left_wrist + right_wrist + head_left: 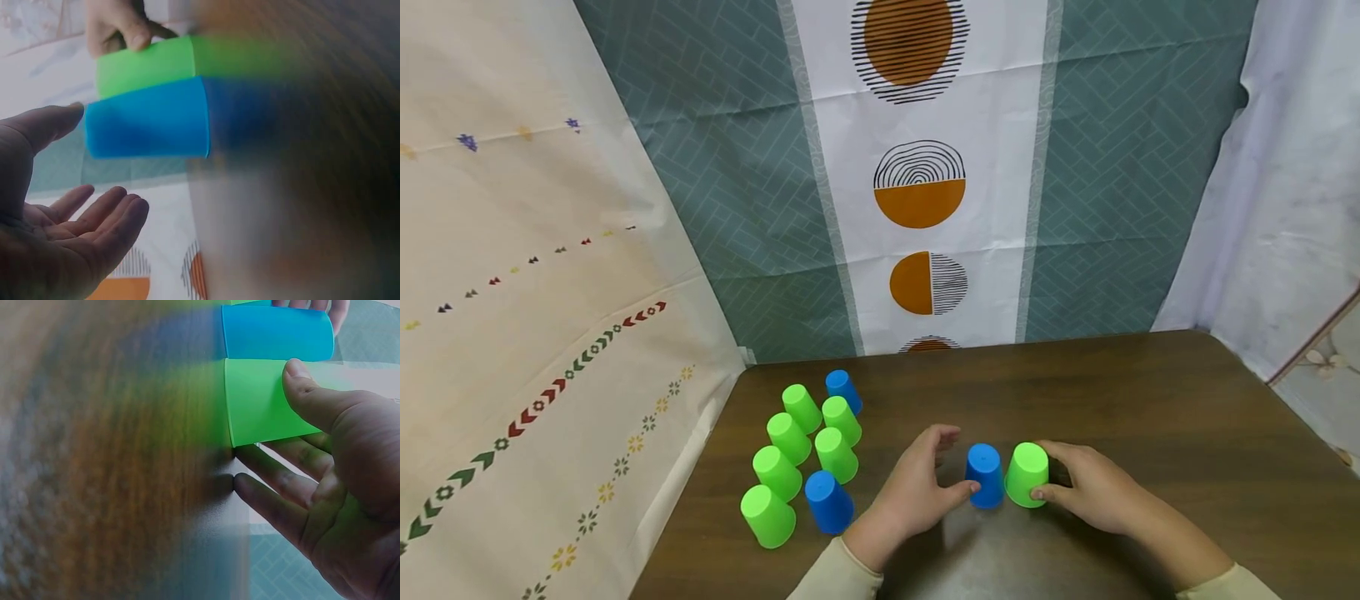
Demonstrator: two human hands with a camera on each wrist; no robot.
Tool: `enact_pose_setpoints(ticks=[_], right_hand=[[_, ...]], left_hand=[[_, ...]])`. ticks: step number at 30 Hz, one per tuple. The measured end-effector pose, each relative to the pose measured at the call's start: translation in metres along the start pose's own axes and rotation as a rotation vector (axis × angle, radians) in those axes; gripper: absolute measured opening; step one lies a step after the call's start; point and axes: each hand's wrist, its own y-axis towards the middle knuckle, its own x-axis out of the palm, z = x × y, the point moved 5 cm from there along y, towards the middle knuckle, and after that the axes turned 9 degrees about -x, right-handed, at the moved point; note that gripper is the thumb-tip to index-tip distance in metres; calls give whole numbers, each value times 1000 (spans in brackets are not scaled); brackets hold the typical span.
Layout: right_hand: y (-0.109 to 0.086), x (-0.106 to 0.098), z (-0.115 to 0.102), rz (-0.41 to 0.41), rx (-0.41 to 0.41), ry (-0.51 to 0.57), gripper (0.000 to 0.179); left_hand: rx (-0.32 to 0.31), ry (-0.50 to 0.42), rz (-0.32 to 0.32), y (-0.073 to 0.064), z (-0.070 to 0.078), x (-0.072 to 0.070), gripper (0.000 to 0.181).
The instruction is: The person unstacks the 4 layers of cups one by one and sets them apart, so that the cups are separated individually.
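Note:
Two upside-down plastic cups stand side by side on the table in front of me, a blue cup (985, 477) and a green cup (1027, 475). My right hand (1093, 490) holds the green cup from its right side, thumb at the front and fingers round the back. To the left of the blue cup is my left hand (919, 483), fingers spread and loosely bent. Its thumb tip is at the blue cup's upper edge; whether it touches, I cannot tell. In the left wrist view, a gap separates the other fingers (119, 215) from the blue cup (150, 122).
At the table's left side, several upside-down green cups (777, 473) stand in two rows. A blue cup (829, 502) is at the near end of the right row, another blue cup (844, 390) at its far end. Patterned cloths hang behind the brown table (1150, 400).

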Motion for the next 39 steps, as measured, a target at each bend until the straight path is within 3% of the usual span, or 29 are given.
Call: enact_pose_setpoints(ticks=[8,20,29,34,39], right_hand=[[-1,-1,1,0,-3,2,66],[0,0,1,-8,-10,3,66],[0,0,1,-1,-12,-3,65],[0,1,1,-4,-1,-2,67],[-1,0,0,8,-15,-12,64]], left_hand=[[-41,48,-42,13,7,26,69],[-69,103,-10,14,5,33,54],[-85,54,27,8,-2,19,55],[-114,3,44,2,-13,3,54],[-119,-21,111,1,-28,-15,51]])
